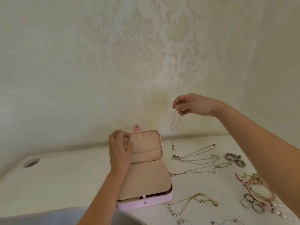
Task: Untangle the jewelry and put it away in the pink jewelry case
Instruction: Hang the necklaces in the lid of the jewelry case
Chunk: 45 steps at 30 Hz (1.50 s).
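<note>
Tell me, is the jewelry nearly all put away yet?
Not nearly. The open pink jewelry case shows a few pieces under its beige flap. The right hand pinches a thin silver necklace; the left hand holds the lid. Silver chains, a gold chain and rings wait on the white table.

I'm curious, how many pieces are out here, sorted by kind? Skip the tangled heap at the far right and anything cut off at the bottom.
pink jewelry case: 1
held silver chain, pinched by the right hand: 1
flat silver chains on the table: 3
gold chain: 1
beaded bracelet: 1
rings, loose: 3
Total: 10
</note>
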Motion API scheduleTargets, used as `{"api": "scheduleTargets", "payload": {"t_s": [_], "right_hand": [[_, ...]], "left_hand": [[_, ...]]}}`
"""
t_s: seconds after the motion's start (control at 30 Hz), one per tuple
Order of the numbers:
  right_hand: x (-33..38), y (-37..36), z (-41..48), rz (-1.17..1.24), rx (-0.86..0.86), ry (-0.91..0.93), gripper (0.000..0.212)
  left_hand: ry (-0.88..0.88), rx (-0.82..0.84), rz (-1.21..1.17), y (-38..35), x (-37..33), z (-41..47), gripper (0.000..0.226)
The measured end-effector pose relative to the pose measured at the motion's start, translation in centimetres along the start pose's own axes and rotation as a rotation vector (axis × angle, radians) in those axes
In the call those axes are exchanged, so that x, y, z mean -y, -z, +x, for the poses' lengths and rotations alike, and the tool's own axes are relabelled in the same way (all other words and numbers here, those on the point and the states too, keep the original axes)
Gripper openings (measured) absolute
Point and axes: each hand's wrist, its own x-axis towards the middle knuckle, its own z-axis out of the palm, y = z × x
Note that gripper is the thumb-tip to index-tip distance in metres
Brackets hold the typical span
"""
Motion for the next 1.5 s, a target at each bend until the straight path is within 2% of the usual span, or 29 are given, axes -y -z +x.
{"api": "scheduleTargets", "payload": {"t_s": [0.1, 0.3, 0.5, 0.7, 0.93, 1.23, 1.5], "right_hand": [[3.0, -0.4, 0.1, 0.178, 0.056, 0.03, 0.013], [7.8, -1.8, 0.1, 0.04, 0.087, 0.086, 0.011], [11.2, -3.7, 0.6, -0.027, 0.163, 0.168, 0.011], [13.0, -5.7, 3.0, -0.093, 0.137, 0.23, 0.01], [13.5, -7.3, 6.1, -0.142, 0.064, 0.25, 0.01], [12.3, -7.1, 8.1, -0.022, -0.008, 0.274, 0.01], [10.1, -7.5, 8.3, 0.007, 0.036, 0.261, 0.014]], "left_hand": [[0.023, 0.013, -0.027, 0.0, 0.2, 0.1, 0.028], [0.131, 0.005, -0.117, 0.3, 0.0, 0.2, 0.03], [0.157, 0.062, -0.042, 0.6, 0.8, 0.4, 0.035], [0.204, 0.101, -0.062, 0.7, 1.8, -0.4, 0.036], [0.198, 0.088, -0.195, 1.2, 1.7, -0.3, 0.046], [0.218, 0.175, -0.287, 2.2, 0.8, 0.9, 0.054], [0.243, 0.212, -0.32, 2.8, 0.0, 1.3, 0.048]]}}
